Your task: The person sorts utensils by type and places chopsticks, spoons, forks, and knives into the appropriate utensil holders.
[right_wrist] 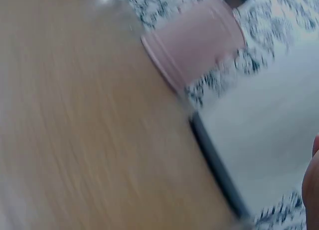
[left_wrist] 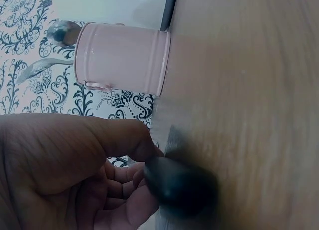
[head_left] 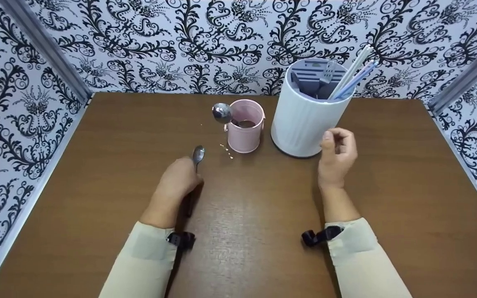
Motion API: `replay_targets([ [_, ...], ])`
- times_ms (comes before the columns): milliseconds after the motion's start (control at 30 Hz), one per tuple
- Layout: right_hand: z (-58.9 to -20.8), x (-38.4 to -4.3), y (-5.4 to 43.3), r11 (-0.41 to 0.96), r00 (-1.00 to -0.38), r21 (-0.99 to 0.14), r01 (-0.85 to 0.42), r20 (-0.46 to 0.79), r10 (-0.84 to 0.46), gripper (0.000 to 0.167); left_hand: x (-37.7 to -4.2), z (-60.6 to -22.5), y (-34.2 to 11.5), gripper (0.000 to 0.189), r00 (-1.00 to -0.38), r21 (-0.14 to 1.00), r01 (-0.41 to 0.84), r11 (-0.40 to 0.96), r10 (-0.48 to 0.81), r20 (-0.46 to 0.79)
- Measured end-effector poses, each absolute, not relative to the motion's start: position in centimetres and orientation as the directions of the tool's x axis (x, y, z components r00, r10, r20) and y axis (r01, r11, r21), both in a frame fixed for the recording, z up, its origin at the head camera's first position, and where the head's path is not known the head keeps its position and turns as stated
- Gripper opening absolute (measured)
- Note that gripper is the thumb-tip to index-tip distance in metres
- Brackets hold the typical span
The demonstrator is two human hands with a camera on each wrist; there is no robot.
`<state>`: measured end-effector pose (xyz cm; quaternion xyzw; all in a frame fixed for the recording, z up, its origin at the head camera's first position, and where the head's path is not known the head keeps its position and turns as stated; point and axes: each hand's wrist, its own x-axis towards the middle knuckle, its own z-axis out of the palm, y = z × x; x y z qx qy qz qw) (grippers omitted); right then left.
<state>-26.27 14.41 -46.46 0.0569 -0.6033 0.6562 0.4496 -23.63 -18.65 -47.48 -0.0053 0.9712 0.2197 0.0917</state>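
My left hand point(head_left: 178, 178) holds a spoon point(head_left: 198, 154) low over the table, left of the pink cup point(head_left: 243, 138). Its metal bowl points away from me, and in the left wrist view its dark handle point(left_wrist: 182, 187) lies at the thumb and fingertips. A shiny spoon head point(head_left: 222, 112) leans out over the cup's left rim. My right hand point(head_left: 338, 159) is raised beside the white utensil holder point(head_left: 304, 124), fingers loosely bent, with nothing visible in them. Whether it touches the holder is unclear. Only a sliver of this hand shows in the right wrist view.
Upright in the holder stand a fork point(head_left: 328, 72), pale chopsticks point(head_left: 352, 72) and blue sticks point(head_left: 356, 82). Small light marks point(head_left: 227, 151) lie on the wooden table point(head_left: 246, 231) left of the cup. Patterned walls point(head_left: 160, 45) enclose the back and sides.
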Motion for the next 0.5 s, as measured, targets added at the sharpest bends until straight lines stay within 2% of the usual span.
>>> replay_targets([
  [100,-46.7,-26.4,13.0,0.127,-0.613,-0.722,-0.680,0.655,0.442,0.029,-23.8,-47.5,-18.7,0.022,-0.984,0.434,-0.036,0.900,0.044,-0.174],
  [200,-46.9,-26.5,11.4,0.057,-0.689,-0.753,-0.655,0.627,0.363,0.033,-23.8,-47.5,-18.7,0.016,-0.987,0.439,-0.024,0.898,0.048,-0.151],
  [367,-47.0,-26.7,9.1,0.043,-0.828,-0.858,-0.512,0.506,0.242,0.035,-23.7,-47.1,-18.6,0.011,-0.993,0.466,-0.031,0.884,0.026,-0.114],
  [500,-47.3,-27.0,7.7,0.089,-0.891,-0.904,-0.418,0.427,0.150,0.055,-23.8,-46.9,-18.5,0.010,-0.996,0.502,-0.054,0.863,-0.008,-0.094],
])
